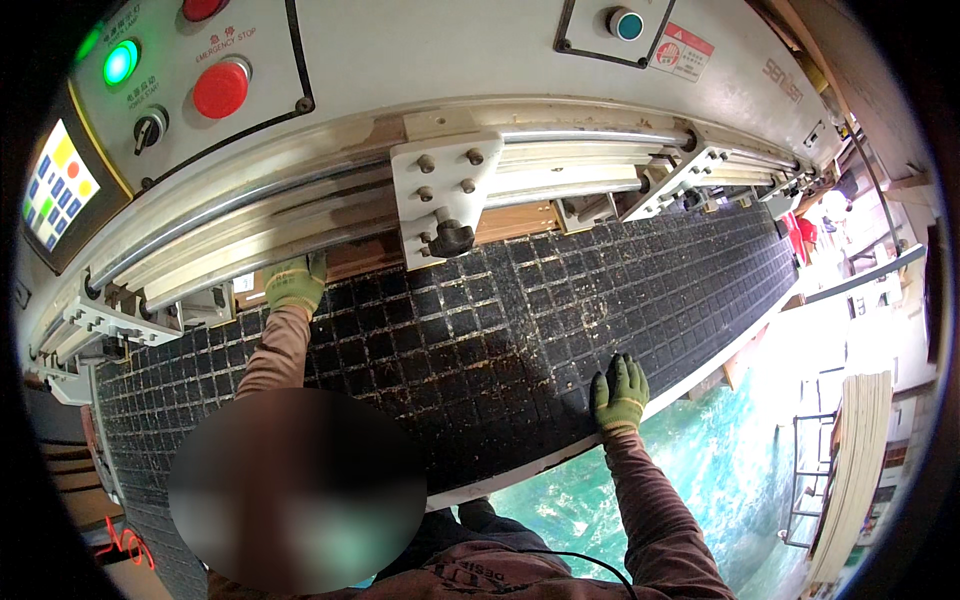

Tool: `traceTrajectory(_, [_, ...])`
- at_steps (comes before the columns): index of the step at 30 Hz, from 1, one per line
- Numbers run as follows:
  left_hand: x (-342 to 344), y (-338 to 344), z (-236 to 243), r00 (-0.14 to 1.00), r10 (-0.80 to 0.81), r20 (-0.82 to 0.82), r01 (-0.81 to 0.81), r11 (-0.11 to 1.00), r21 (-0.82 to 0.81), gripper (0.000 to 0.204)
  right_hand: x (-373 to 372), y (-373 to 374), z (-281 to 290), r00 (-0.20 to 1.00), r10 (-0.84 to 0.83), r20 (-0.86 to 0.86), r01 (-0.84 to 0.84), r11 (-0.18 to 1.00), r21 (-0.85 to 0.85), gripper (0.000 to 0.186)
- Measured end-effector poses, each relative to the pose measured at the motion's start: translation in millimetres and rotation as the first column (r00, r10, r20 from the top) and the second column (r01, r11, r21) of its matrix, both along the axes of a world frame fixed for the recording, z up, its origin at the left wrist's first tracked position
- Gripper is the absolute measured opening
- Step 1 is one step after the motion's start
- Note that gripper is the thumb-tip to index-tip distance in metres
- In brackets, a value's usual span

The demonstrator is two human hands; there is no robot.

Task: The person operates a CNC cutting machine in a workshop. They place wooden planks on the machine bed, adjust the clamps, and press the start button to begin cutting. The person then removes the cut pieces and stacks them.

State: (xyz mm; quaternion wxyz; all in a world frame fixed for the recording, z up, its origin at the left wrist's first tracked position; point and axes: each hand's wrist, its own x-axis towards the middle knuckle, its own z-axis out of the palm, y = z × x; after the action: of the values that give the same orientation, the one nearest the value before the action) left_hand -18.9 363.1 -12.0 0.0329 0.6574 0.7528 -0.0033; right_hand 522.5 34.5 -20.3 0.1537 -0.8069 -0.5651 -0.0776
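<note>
My left hand (296, 286), in a yellow-green work glove, reaches in under the machine's long metal rails at the far side of the bed. Its fingers point forward on a brown wooden board (365, 258), and the fingertips are partly hidden by the rail. I cannot see a grip around the board. My right hand (620, 397), gloved alike, lies flat with fingers stretched out on the near edge of the black gridded machine bed (450, 370). Nothing is held in it. Under the rails, more of the brown wood (518, 222) shows right of the white clamp bracket (440, 190).
A grey control panel carries a red emergency button (221, 90), a lit green lamp (121, 63), a rotary switch (150, 130) and a touch screen (62, 185). A black knob (450, 235) juts from the bracket. Pale stacked boards (850, 470) stand at right. A blurred oval covers the lower left.
</note>
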Motion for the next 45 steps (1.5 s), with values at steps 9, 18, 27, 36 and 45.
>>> traceTrajectory(9, [6.1,-3.9,9.7,0.998,-0.004,0.064,-0.003,0.994,0.113,0.051,-2.7,2.0,3.3,0.999,-0.019,-0.027,0.019,1.0,-0.024,0.058])
traceTrajectory(18, [4.3,-0.9,5.8,0.999,0.041,0.009,-0.041,0.999,0.011,0.047,-2.4,1.2,4.3,1.0,-0.005,-0.01,0.005,1.0,-0.018,0.058])
traceTrajectory(27, [-1.1,-5.0,-2.1,0.998,-0.06,0.029,0.054,0.982,0.18,0.046,0.5,0.5,-0.3,1.0,0.002,-0.016,-0.002,1.0,-0.015,0.059])
traceTrajectory(36, [20.6,-13.4,34.8,0.991,0.052,0.12,-0.056,0.998,0.035,0.048,-2.5,1.0,3.1,1.0,-0.006,-0.001,0.006,1.0,-0.019,0.058])
traceTrajectory(45, [8.0,-8.6,16.1,0.996,-0.086,0.03,0.077,0.97,0.23,0.049,-2.2,0.3,3.3,1.0,-0.006,-0.009,0.006,1.0,-0.007,0.058])
